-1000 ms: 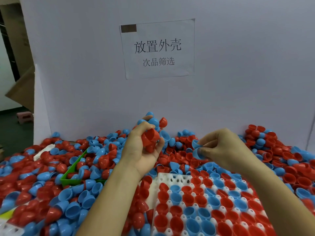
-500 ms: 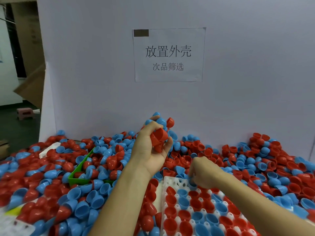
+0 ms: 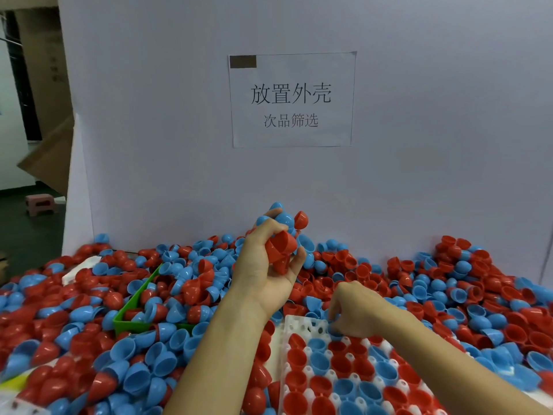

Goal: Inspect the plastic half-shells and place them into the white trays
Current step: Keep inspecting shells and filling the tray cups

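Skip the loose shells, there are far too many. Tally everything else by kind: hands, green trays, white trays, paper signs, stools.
Hands: 2, the left hand gripping shells, the right hand down at the white tray
Green tray: 1
White tray: 1 plainly seen
Paper sign: 1
Pink stool: 1
Total: 6
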Tool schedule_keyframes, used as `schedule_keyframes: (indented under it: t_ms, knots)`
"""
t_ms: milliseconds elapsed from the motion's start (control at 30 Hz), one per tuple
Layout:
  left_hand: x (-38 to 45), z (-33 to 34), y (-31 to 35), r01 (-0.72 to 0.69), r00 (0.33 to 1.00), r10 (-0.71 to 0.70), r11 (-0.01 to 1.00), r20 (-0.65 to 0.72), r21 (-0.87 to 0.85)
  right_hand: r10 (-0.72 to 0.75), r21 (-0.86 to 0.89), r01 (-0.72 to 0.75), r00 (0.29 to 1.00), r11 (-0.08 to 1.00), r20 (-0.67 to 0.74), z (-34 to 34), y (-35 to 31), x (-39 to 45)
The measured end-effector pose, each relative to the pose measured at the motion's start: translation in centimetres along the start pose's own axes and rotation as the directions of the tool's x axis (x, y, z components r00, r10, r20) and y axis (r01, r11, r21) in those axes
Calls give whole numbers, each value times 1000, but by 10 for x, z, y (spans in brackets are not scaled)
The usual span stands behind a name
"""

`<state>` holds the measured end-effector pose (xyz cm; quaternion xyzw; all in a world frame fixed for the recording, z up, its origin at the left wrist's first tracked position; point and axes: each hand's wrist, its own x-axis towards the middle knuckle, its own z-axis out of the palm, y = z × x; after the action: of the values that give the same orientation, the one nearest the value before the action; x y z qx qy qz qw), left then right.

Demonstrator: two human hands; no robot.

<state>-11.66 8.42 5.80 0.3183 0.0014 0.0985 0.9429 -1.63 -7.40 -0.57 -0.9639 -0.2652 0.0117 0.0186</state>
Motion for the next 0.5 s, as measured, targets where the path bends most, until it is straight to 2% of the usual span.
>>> schedule_keyframes:
  t_ms: [133,233,300,367,500]
  knots:
    - [1,0,-2,5,1000,-5,1000,-5,4,-3,85,13,994,996,-111,-13,-2,-12]
    - [0,0,-4,10,1000,-10,1000,12,21,43,302,26,975,953,-219,-30,-7,-27]
    - [0,1,-6,10,1000,-11,999,18,40,86,505,88,946,859,-311,-47,-12,-43]
    - [-1,2,-9,8,999,-11,997,31,77,126,683,159,929,713,-348,-62,-18,-61]
    - [-3,5,-20,20,991,-38,990,129,138,110,841,232,940,489,-324,-73,-31,-80]
